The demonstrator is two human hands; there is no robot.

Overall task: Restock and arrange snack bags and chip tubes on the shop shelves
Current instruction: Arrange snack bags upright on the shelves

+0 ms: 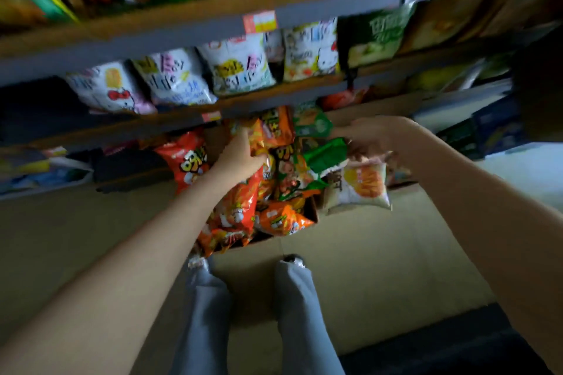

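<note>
Restock barely underway, I judge: cardboard box [312, 213] on the floor is heaped with bags. My left hand [240, 155] grips an orange snack bag [259, 137] above the box; right hand [370, 137] is blurred, grip unclear, touching a green bag [326, 152]. Lowest shelf [182, 122] has gaps.

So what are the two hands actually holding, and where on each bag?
The left hand grips an orange foil snack bag by its upper end. The right hand pinches a green snack bag at its top edge; blur hides finer detail.
</note>
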